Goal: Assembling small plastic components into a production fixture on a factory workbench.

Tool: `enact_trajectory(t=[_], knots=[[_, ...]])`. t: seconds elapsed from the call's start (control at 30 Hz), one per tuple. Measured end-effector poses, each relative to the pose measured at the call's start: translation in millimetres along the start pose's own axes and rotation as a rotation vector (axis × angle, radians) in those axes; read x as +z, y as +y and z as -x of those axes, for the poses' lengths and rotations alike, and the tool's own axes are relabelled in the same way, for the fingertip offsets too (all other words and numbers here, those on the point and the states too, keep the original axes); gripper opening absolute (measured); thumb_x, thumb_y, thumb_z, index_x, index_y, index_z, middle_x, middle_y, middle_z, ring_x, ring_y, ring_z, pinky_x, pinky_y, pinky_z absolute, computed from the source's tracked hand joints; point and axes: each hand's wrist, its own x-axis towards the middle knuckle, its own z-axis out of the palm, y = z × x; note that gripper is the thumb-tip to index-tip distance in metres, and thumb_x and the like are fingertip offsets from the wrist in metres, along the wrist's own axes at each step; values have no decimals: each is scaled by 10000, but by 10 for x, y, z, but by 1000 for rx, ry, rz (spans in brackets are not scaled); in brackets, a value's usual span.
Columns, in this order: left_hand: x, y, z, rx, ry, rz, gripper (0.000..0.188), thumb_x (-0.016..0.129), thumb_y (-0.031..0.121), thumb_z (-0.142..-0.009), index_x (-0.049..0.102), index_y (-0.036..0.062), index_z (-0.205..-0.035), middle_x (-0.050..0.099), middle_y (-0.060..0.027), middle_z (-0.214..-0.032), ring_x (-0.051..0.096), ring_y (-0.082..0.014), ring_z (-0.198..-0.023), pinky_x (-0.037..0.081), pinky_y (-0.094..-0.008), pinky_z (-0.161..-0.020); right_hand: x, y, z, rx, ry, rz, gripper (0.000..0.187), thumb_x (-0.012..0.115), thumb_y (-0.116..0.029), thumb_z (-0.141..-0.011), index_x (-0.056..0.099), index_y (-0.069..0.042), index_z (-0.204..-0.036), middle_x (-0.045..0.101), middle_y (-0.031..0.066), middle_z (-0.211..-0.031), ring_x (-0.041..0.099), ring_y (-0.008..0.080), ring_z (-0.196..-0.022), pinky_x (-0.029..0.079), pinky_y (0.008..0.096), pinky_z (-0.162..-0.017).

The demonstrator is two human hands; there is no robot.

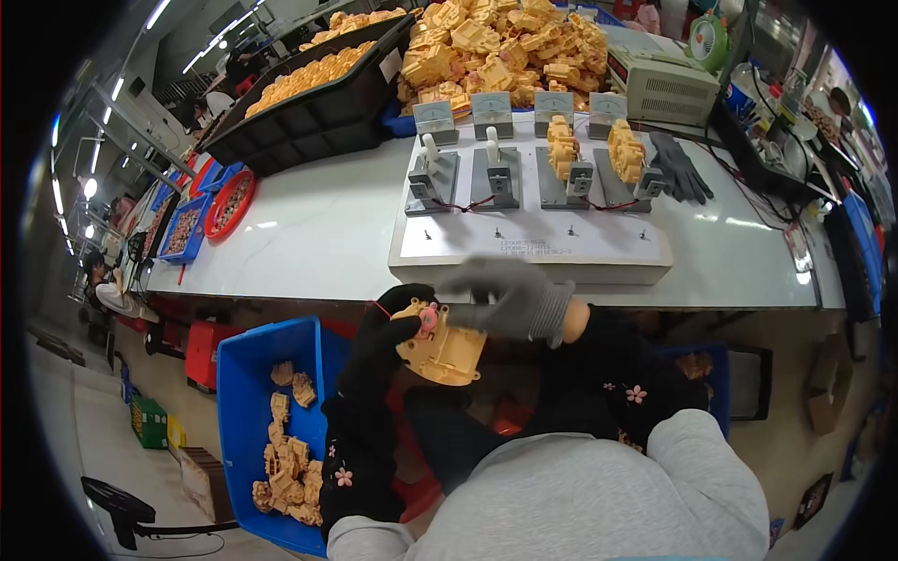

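Note:
My left hand, in a black glove, grips a pale orange plastic housing below the table's front edge. A small round pink part sits at the housing's upper left, beside my left thumb. A thin red wire shows near that hand. My right hand, in a grey glove, reaches over the housing's top edge from the right. Its fingers stretch leftward with a gap between them and are a little blurred; the lowest one overlaps the housing. Whether it presses on the housing is hard to see.
Ahead, a white board carries several grey fixtures with meters; two hold orange housings. Behind lies a heap of housings beside a black crate. A grey glove rests right. A blue bin with housings stands at my left.

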Motion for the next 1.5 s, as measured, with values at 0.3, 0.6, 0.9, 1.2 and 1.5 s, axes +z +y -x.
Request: enact_trajectory(t=[0.3, 0.6, 0.9, 1.2, 1.5], knots=[[119, 328, -607, 329, 137, 336, 368, 581, 123, -805, 493, -1, -1140, 568, -99, -1021, 571, -177, -899, 453, -285, -797, -110, 722, -396, 8, 886, -145, 484, 652, -130, -727, 466, -13, -1159, 547, 66, -949, 546, 120, -785, 471, 261, -666], [518, 688, -1789, 617, 169, -132, 298, 568, 185, -832, 485, 52, -1085, 512, -67, -997, 523, -151, -887, 449, -261, -730, -277, 653, -217, 95, 575, -500, 520, 624, 8, -653, 483, -23, -1152, 543, 7, -937, 479, 61, -740, 427, 192, -677], [608, 395, -2431, 1150, 88, -1011, 413, 640, 127, -758, 478, 49, -1130, 509, -160, -1145, 493, -285, -1080, 391, -341, -905, -273, 590, -206, 86, 557, -447, 543, 630, -6, -645, 467, -2, -1164, 539, 26, -970, 469, 64, -714, 427, 202, -666], [538, 381, -2378, 1142, 211, -991, 429, 694, 107, -696, 515, 51, -1082, 524, -174, -1121, 511, -319, -1043, 417, -359, -885, -239, 580, -229, 30, 564, -423, 511, 622, -23, -654, 473, -19, -1143, 535, 13, -950, 466, 55, -693, 420, 192, -644], [449, 402, -2166, 840, 62, -837, 346, 646, 242, -781, 557, 39, -1046, 588, -161, -1045, 600, -258, -919, 471, -308, -783, -248, 584, -224, 32, 571, -412, 484, 619, -18, -660, 480, -27, -1123, 523, -4, -892, 464, 43, -665, 415, 189, -607]])
